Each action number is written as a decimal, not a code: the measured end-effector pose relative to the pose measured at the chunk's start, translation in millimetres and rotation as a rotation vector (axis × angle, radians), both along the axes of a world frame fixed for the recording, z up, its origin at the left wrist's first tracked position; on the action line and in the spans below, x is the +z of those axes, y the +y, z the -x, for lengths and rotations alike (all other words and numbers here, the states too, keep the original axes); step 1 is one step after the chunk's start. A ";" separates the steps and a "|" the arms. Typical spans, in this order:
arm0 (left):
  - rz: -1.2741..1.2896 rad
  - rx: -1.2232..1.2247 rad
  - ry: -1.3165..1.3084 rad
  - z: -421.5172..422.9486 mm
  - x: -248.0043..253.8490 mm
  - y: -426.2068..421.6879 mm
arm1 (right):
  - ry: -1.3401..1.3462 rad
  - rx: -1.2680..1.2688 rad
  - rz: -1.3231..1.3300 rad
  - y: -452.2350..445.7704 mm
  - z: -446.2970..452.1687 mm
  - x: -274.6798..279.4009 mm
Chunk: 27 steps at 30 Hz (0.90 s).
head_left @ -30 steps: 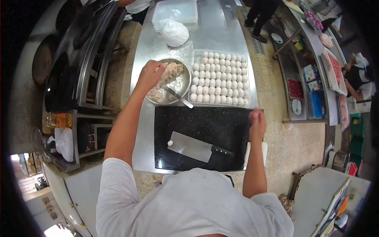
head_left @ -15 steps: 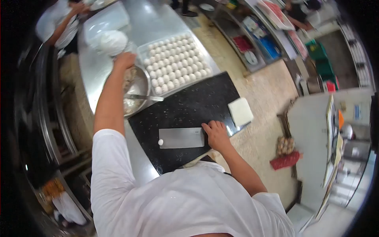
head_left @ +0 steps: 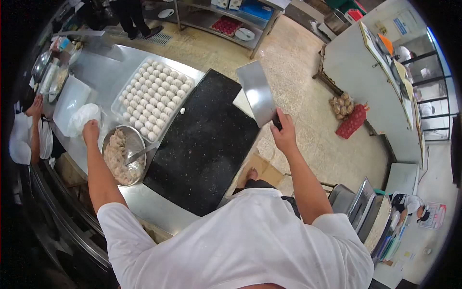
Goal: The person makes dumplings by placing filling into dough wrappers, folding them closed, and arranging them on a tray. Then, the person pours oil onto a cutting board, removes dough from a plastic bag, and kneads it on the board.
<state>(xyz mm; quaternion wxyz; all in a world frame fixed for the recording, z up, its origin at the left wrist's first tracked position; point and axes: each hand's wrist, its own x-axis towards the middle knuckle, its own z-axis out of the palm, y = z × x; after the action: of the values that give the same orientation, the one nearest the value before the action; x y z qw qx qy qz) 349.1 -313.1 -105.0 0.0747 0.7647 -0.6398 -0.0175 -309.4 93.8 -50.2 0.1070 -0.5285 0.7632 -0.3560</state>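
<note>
My right hand (head_left: 285, 131) is wrapped round the black handle of a cleaver (head_left: 257, 94), whose broad blade is raised past the far right edge of the black board (head_left: 204, 139). My left hand (head_left: 90, 131) is closed at the lower edge of a white plastic bag (head_left: 84, 119); whether it grips the bag is unclear. Just below that hand is a metal bowl (head_left: 140, 169) of pale filling (head_left: 115, 154) with a metal spatula (head_left: 136, 155) in it. A small white dough piece (head_left: 182, 111) lies near the board's edge, beside a tray of pleated buns (head_left: 155, 96).
A clear plastic container (head_left: 70, 96) stands beyond the bag. A white cloth or pad (head_left: 243, 103) lies partly behind the blade. At the far left is a person (head_left: 31, 127). Floor sacks (head_left: 352, 120) and a shelf unit (head_left: 226, 17) are to the right and back.
The view has turned. My right hand has taken hold of the cleaver and lifted it off the board. My left hand has moved from the bowl to the bag. The dough piece is near the tray now.
</note>
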 end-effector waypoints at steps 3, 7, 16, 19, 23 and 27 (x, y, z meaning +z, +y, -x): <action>0.055 -0.222 0.034 -12.4 -11.1 0.4 | -0.029 0.001 -0.260 -3.8 8.8 -38.9; -0.096 -0.370 0.098 8.0 -24.1 1.8 | -0.025 -0.027 -0.283 2.7 11.0 -52.0; 0.004 -0.248 -0.056 29.1 -30.1 -9.2 | -0.081 0.032 -0.227 -11.4 25.2 -46.4; 0.011 -0.151 -0.036 50.2 -11.2 2.3 | -0.137 0.002 -0.215 -6.7 23.9 -43.6; 0.013 0.079 -0.030 72.5 8.9 19.4 | -0.175 -0.107 -0.277 4.2 16.8 -41.8; -0.114 0.028 -0.143 31.2 -27.3 -10.3 | -0.124 0.000 -0.263 -2.5 20.0 -50.1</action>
<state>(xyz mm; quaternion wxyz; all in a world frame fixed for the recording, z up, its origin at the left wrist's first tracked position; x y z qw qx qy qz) 317.8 -323.3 -132.2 -0.0144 0.7759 -0.6307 0.0017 -329.3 91.4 -100.3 0.2220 -0.4870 0.7952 -0.2849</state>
